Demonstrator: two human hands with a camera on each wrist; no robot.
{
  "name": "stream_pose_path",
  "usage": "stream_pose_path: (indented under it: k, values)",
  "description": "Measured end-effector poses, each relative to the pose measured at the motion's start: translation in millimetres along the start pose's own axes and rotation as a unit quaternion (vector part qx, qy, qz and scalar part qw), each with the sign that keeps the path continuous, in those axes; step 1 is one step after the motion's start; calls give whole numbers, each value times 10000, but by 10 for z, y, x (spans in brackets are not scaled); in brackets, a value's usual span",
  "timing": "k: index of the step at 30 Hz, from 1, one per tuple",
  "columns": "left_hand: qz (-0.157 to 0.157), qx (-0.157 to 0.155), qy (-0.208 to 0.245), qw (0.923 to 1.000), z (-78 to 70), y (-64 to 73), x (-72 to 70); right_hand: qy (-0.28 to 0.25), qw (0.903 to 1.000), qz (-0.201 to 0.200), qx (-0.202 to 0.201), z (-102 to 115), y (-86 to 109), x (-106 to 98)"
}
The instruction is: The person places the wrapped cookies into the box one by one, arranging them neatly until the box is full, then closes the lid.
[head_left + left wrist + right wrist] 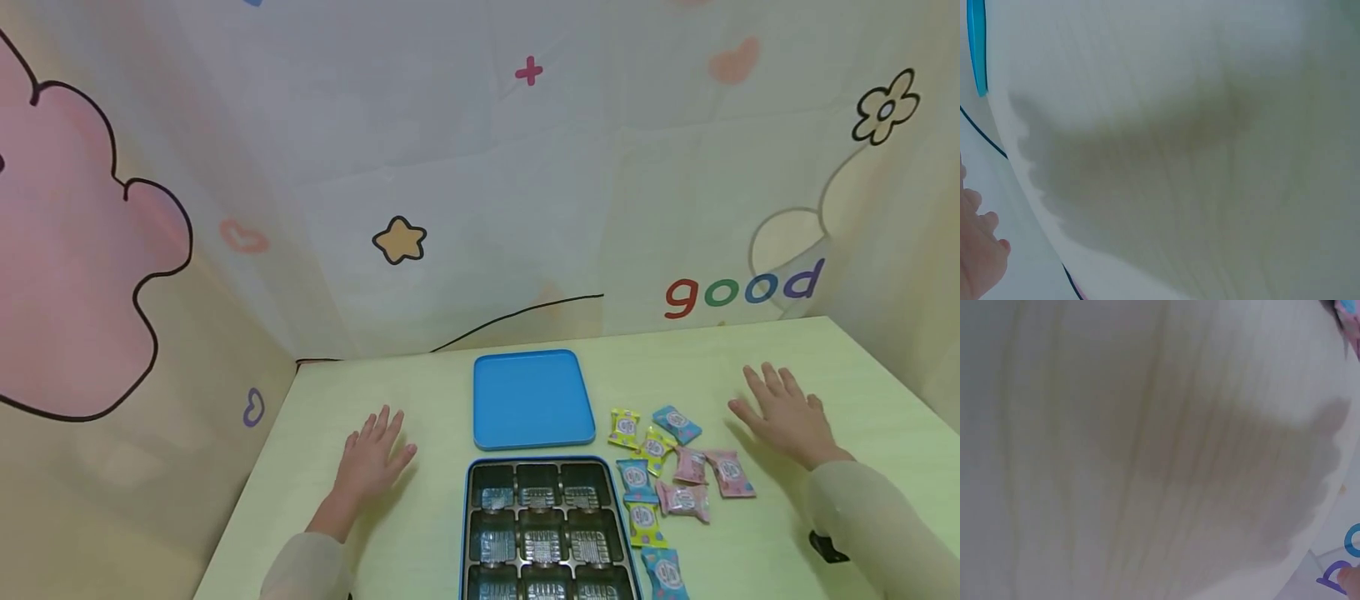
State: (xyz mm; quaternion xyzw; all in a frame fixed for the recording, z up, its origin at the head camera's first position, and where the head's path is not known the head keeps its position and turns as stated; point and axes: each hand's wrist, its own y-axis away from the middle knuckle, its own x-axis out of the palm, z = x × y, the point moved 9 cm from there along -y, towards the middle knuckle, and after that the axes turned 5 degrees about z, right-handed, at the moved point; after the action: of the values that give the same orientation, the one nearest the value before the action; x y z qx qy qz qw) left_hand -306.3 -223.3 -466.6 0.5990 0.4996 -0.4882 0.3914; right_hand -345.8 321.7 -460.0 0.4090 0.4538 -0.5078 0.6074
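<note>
My left hand [371,462] is held over the table left of the tray, fingers spread and nothing in it. On the far right, my right hand [787,417] also has its fingers extended and holds nothing. Between them, a box with a dark compartment insert [516,533] and blue rim stands at the front. Behind it lies a flat blue lid [532,400]. Small wrapped candies in yellow, blue and pink, such as a pink candy [729,474] and a blue candy [677,424], are scattered to the right of the box. The left wrist view shows my left fingers [988,222] at its edge.
The pale table [420,533] meets a printed cloth backdrop [487,208] at its back edge. Cloth also covers both sides. The candy group lies between the box and my right hand. A small black object [827,547] shows under the right sleeve.
</note>
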Motion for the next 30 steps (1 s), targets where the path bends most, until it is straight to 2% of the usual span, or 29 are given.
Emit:
stream_pose_path:
  k: [4, 10, 15, 24, 30]
  values:
    - [-23, 130, 161, 9998, -94, 24, -6, 38, 9999, -52, -115, 73, -5, -8]
    - [-155, 515, 284, 9981, -287, 64, -23, 111, 9997, -36, -223, 172, -11, 4]
    - [-285, 727, 589, 9952, -444, 95, -68, 111, 9995, 20, -291, 250, -12, 28]
    - [54, 794, 1114, 9906, -606, 144, -17, 83, 9989, 5, -459, 379, 13, 29]
    - [228, 902, 1533, 9838, -698, 187, 12, 49, 9985, 118, -525, 456, 25, 75]
